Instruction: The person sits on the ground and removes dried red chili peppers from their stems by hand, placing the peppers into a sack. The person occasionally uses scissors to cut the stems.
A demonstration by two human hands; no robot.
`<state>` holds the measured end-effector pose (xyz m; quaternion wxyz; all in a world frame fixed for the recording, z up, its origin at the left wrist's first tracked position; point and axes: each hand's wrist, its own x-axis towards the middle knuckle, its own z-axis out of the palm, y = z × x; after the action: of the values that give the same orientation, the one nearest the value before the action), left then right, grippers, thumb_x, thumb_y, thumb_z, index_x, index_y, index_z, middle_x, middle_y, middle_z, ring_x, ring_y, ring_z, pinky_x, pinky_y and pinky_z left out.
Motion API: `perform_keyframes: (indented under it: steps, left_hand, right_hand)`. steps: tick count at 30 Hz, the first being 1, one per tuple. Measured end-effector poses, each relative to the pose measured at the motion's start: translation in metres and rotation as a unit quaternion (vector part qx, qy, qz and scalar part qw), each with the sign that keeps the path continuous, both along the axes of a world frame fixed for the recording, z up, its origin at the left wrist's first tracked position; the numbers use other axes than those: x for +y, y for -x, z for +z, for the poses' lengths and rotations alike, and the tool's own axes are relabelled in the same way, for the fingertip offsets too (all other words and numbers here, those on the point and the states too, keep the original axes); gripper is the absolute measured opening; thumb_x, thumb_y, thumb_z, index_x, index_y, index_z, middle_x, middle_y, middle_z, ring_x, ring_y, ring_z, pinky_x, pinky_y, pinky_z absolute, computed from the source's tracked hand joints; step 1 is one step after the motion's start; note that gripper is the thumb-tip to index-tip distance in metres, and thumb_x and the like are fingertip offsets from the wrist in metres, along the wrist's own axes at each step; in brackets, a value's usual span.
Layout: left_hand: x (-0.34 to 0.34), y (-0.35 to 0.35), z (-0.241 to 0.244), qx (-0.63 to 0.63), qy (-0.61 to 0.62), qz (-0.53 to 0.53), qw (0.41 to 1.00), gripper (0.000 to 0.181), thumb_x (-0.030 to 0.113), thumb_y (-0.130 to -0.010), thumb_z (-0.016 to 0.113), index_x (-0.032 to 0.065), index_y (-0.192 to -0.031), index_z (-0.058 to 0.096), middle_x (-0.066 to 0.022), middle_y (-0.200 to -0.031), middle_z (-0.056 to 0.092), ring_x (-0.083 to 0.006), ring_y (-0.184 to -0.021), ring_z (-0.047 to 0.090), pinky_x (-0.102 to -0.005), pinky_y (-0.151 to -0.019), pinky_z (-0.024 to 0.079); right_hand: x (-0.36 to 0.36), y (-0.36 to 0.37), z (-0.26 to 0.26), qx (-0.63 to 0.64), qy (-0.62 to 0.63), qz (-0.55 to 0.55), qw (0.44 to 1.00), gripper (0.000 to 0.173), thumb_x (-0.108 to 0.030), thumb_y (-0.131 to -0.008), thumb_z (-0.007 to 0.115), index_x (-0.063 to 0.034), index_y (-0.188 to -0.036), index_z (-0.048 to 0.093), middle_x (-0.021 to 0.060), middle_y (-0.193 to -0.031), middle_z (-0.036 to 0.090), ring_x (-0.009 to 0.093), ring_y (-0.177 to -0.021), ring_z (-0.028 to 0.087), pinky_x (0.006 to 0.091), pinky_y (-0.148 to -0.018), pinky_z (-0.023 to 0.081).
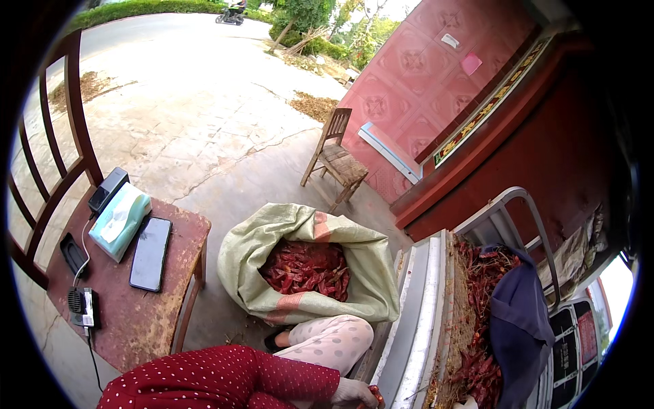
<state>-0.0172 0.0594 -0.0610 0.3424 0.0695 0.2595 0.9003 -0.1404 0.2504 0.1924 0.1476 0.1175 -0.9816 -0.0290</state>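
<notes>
My left hand [355,392], in a pale knitted glove, is at the bottom edge beside the truck bed's metal side. Its fingers are closed on some dried red chillies [377,394]. Right of it, a pale patch cut off by the bottom edge, among the chillies, looks like my gloved right hand [466,404]; its fingers cannot be made out. A heap of dried chillies with stems [477,327] lies on the truck bed. Beyond my knee, a pale green woven sack [368,276] stands with its mouth rolled back, holding red chillies [306,268].
On my left, a worn wooden chair [148,327] bears a phone [150,254], a tissue pack [120,220] and cabled devices [83,307]. Dark blue cloth [518,317] covers part of the heap. A small wooden chair [337,158] stands by the pink tiled wall [409,76].
</notes>
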Motion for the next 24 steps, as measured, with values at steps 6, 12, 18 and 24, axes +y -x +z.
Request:
perform_keyframes:
  steps: [6, 12, 18, 24]
  left_hand:
    - [0.013, 0.008, -0.015, -0.002, 0.027, 0.017, 0.999, 0.033, 0.008, -0.084, 0.071, 0.0017, -0.115, 0.062, -0.0095, -0.072, 0.063, -0.0187, -0.056, 0.061, -0.0329, -0.044, 0.046]
    - [0.046, 0.001, -0.022, 0.007, 0.041, 0.014, 0.999, 0.032, 0.007, -0.081, 0.072, 0.0034, -0.112, 0.063, -0.0111, -0.070, 0.062, -0.0216, -0.054, 0.060, -0.0373, -0.044, 0.046]
    - [-0.020, -0.013, 0.022, -0.022, -0.048, -0.015, 0.998, 0.017, 0.004, -0.090, 0.070, -0.0038, -0.103, 0.064, -0.0106, -0.091, 0.068, -0.0157, -0.078, 0.067, -0.0248, -0.064, 0.055]
    - [-0.044, -0.019, 0.043, -0.035, -0.009, 0.057, 0.998, 0.017, 0.000, -0.088, 0.070, -0.0056, -0.103, 0.065, -0.0124, -0.092, 0.069, -0.0236, -0.087, 0.069, -0.0353, -0.080, 0.059]
  right_hand:
    - [-0.018, -0.003, 0.003, -0.002, 0.010, 0.017, 1.000, 0.032, -0.016, -0.087, 0.063, -0.0005, -0.114, 0.071, 0.0164, -0.105, 0.072, 0.026, -0.090, 0.067, 0.0362, -0.081, 0.052]
    - [-0.015, -0.017, 0.009, 0.004, 0.046, 0.029, 0.998, 0.032, -0.015, -0.087, 0.063, 0.0007, -0.114, 0.071, 0.0147, -0.102, 0.073, 0.023, -0.088, 0.067, 0.0342, -0.079, 0.052]
    - [0.030, -0.019, 0.022, -0.039, 0.274, 0.026, 0.961, 0.032, -0.013, -0.087, 0.062, 0.0019, -0.114, 0.072, 0.0130, -0.100, 0.074, 0.020, -0.085, 0.067, 0.0321, -0.077, 0.052]
    - [0.048, -0.020, 0.013, -0.127, 0.401, -0.030, 0.907, 0.032, -0.011, -0.087, 0.062, 0.0032, -0.114, 0.072, 0.0113, -0.098, 0.075, 0.017, -0.083, 0.067, 0.0301, -0.075, 0.052]
